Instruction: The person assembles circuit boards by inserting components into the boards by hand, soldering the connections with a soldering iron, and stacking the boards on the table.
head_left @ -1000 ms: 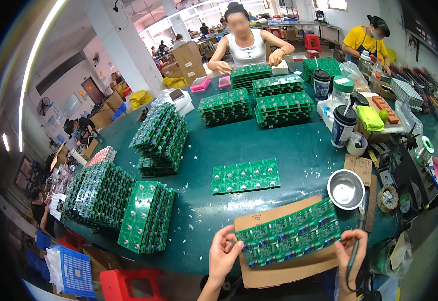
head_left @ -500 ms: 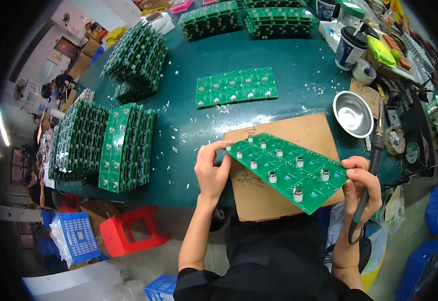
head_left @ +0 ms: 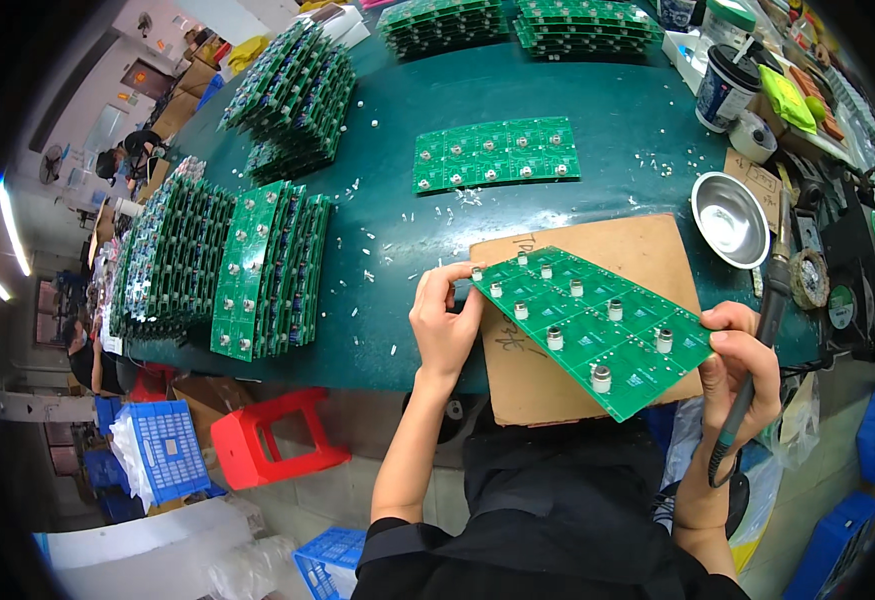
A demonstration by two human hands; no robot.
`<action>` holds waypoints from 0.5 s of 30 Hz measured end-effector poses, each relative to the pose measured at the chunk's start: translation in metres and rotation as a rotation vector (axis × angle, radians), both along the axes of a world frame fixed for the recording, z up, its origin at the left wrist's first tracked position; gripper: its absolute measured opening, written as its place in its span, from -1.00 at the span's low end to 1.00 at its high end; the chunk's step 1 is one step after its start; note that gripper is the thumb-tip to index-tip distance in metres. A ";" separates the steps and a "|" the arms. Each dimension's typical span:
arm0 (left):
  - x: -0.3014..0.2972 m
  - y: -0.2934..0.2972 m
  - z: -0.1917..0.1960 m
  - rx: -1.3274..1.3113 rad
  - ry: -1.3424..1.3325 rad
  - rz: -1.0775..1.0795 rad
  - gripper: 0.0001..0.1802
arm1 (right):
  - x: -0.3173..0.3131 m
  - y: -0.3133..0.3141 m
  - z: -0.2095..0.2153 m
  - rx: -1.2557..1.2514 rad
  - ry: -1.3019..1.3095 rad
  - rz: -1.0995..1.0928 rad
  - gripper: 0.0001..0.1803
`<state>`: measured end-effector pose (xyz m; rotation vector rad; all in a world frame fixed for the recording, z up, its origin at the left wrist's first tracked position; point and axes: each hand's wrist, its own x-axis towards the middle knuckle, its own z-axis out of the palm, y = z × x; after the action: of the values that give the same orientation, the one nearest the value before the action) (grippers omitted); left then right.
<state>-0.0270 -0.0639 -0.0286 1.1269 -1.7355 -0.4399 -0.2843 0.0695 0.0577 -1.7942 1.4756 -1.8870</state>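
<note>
A green circuit board with several silver-topped white cylindrical parts hangs tilted between my hands. My left hand pinches its far left corner between thumb and fingers. At the right corner, my right hand grips the edge and also keeps a soldering iron in its grasp, the tip pointing away from me and the cord trailing toward my wrist. Beneath the board lies a brown cardboard sheet with handwriting on it. Farther off, another populated circuit board rests flat on the green table.
Stacks of circuit boards stand at the left, with more along the far edge. A metal bowl, a lidded cup and a tape roll sit to the right. Small white bits litter the table. A red stool stands on the floor.
The whole view has shifted, so the table and its items appear farther right and slightly higher. Both hands keep their hold on the board, whose tilt looks nearly the same.
</note>
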 end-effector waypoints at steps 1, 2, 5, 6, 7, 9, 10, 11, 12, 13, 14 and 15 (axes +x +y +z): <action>0.000 0.000 0.000 0.015 0.010 0.008 -0.85 | 0.001 -0.001 0.002 0.011 0.011 -0.009 -0.74; 0.000 0.000 0.000 0.015 0.012 0.001 -0.85 | 0.001 -0.002 0.003 0.011 0.012 -0.016 -0.74; -0.001 0.001 0.001 0.045 0.023 0.039 -0.83 | 0.002 -0.007 0.006 -0.022 0.061 0.001 -0.73; -0.001 0.001 0.001 0.044 0.022 0.034 -0.83 | 0.003 -0.007 0.008 -0.023 0.061 -0.004 -0.73; -0.001 0.001 0.000 0.087 0.033 0.042 -0.82 | 0.003 -0.007 0.010 -0.016 0.062 -0.003 -0.73; 0.000 0.001 0.000 0.127 0.041 0.051 -0.82 | 0.004 -0.008 0.012 -0.011 0.060 0.000 -0.73; -0.001 0.001 -0.001 0.138 0.065 0.048 -0.82 | 0.004 -0.009 0.013 -0.015 0.064 0.003 -0.72; -0.001 0.001 -0.002 0.149 0.091 0.044 -0.82 | 0.004 -0.009 0.014 -0.019 0.068 0.005 -0.72; 0.000 0.000 -0.004 0.147 0.090 0.042 -0.82 | 0.005 -0.009 0.014 -0.020 0.068 0.003 -0.72; 0.001 0.000 -0.007 0.145 0.084 0.042 -0.82 | 0.006 -0.009 0.015 -0.016 0.067 0.003 -0.71; 0.002 -0.001 -0.007 0.142 0.078 0.042 -0.81 | 0.006 -0.009 0.015 -0.013 0.066 0.003 -0.70; 0.003 -0.001 -0.007 0.139 0.076 0.042 -0.81 | 0.007 -0.009 0.016 -0.015 0.064 0.003 -0.70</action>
<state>-0.0245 -0.0644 -0.0357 1.2273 -1.6320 -0.5779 -0.2774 0.0601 0.0742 -1.8798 1.4820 -1.8611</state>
